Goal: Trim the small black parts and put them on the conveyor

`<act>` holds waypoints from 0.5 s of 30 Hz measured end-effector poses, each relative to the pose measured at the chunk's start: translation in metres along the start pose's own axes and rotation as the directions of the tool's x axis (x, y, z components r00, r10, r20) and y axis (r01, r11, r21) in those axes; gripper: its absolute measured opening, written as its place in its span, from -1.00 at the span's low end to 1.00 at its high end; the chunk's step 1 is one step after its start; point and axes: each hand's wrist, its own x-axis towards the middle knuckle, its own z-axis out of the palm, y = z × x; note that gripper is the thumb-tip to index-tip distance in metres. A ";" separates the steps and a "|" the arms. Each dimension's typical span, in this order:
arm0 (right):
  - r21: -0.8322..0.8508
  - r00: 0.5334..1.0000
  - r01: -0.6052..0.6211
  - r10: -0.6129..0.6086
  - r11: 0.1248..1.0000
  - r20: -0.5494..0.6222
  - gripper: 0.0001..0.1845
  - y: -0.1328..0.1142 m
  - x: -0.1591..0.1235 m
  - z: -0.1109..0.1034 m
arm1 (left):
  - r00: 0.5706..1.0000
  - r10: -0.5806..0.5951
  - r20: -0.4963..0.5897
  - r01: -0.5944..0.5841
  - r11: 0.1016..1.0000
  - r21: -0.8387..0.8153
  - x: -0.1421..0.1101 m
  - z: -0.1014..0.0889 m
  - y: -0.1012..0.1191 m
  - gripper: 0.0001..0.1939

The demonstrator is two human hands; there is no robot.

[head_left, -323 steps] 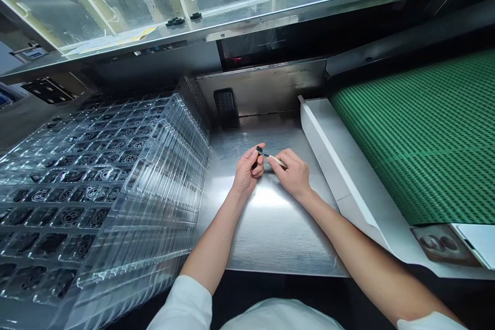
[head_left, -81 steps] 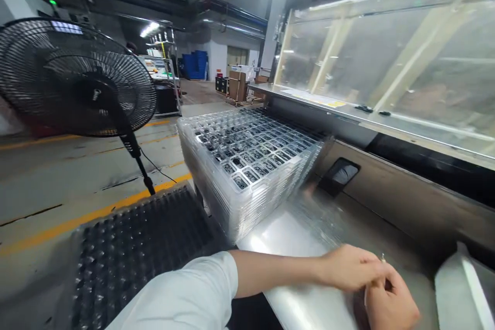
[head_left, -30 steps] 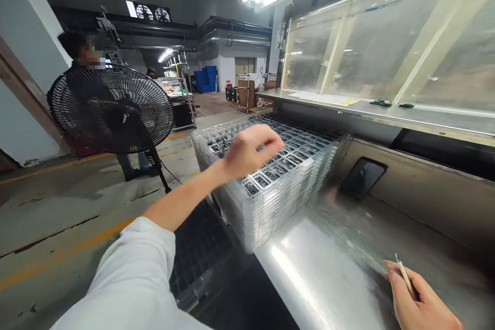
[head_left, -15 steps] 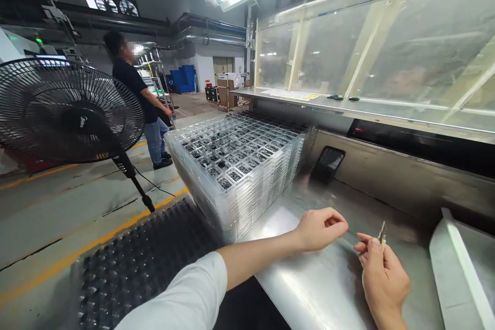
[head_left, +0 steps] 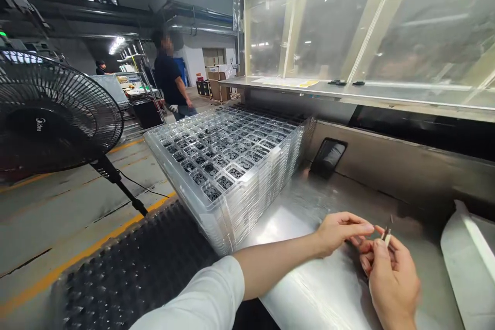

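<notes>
My left hand (head_left: pixel 340 229) reaches across the steel table (head_left: pixel 301 289) with its fingertips pinched together, touching my right hand (head_left: pixel 390 278). What the left fingers hold is too small to make out. My right hand is closed on a thin pale stick tool (head_left: pixel 385 234) that points upward between the two hands. A tall stack of clear plastic trays (head_left: pixel 232 165), its cells holding small round black parts, stands on the table just left of my hands.
A black dimpled tray (head_left: pixel 135 268) lies low at the left. A black standing fan (head_left: pixel 50 113) is on the floor beyond. A person in dark clothes (head_left: pixel 170 77) walks behind the trays. A white chute edge (head_left: pixel 467 258) is at the right.
A second ago my left hand was over the tray stack; it has come back to meet my right hand. The person behind has walked to the right.
</notes>
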 end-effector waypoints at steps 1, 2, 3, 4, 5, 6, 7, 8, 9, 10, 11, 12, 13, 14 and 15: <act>-0.002 1.000 -0.002 0.002 1.000 0.000 -0.09 0.001 0.000 0.002 | 1.000 -0.001 0.019 0.001 1.000 -0.011 0.001 -0.001 0.001 -0.26; 0.004 1.000 -0.007 0.007 1.000 0.002 -0.12 0.002 -0.001 0.004 | 0.999 -0.005 0.042 0.005 1.000 -0.016 0.002 -0.003 0.001 -0.28; 0.020 1.000 -0.014 0.013 1.000 0.005 -0.15 0.003 -0.002 0.006 | 0.998 -0.008 0.064 0.009 1.000 -0.015 0.002 -0.004 0.002 -0.30; 0.041 1.000 -0.019 0.018 0.999 0.013 -0.19 0.004 -0.004 0.007 | 0.997 -0.014 0.080 0.014 1.000 -0.007 0.001 -0.006 0.003 -0.31; 0.065 0.999 -0.022 0.020 0.998 0.028 -0.23 0.005 -0.006 0.009 | 0.996 -0.018 0.092 0.018 1.000 0.003 -0.001 -0.007 0.003 -0.33; 0.094 0.999 -0.021 0.017 0.995 0.046 -0.27 0.006 -0.008 0.010 | 0.995 -0.019 0.100 0.017 1.000 0.016 -0.002 -0.009 0.003 -0.34; 0.115 0.997 -0.018 0.010 0.993 0.071 -0.30 0.007 -0.010 0.011 | 0.993 -0.023 0.113 0.019 0.999 0.031 -0.004 -0.010 0.002 -0.35; 0.135 0.995 -0.012 -0.002 0.991 0.103 -0.34 0.008 -0.011 0.011 | 0.991 -0.027 0.129 0.022 0.999 0.039 -0.004 -0.011 0.002 -0.36; 0.142 0.991 -0.011 -0.008 0.990 0.134 -0.36 0.010 -0.011 0.011 | 0.989 -0.030 0.144 0.024 0.999 0.040 -0.005 -0.012 0.001 -0.37; 0.145 0.987 -0.011 -0.012 0.989 0.158 -0.39 0.012 -0.010 0.011 | 0.988 -0.033 0.154 0.028 0.999 0.033 -0.005 -0.012 0.000 -0.40; 0.140 0.984 -0.010 -0.015 0.990 0.175 -0.41 0.014 -0.010 0.011 | 0.986 -0.034 0.161 0.031 0.999 0.025 -0.005 -0.012 0.000 -0.42; 0.127 0.982 -0.004 -0.020 0.992 0.186 -0.42 0.016 -0.010 0.010 | 0.986 -0.035 0.164 0.032 0.999 0.020 -0.006 -0.012 0.000 -0.44; 0.107 0.981 0.007 -0.027 0.994 0.192 -0.42 0.017 -0.009 0.009 | 0.986 -0.037 0.164 0.035 0.999 0.020 -0.006 -0.012 0.000 -0.45; 0.083 0.980 0.020 -0.036 0.996 0.196 -0.42 0.019 -0.009 0.008 | 0.986 -0.039 0.163 0.036 0.999 0.024 -0.007 -0.011 0.000 -0.46; 0.060 0.979 0.034 -0.045 0.998 0.199 -0.41 0.020 -0.009 0.008 | 0.986 -0.040 0.160 0.036 0.999 0.029 -0.008 -0.011 0.001 -0.46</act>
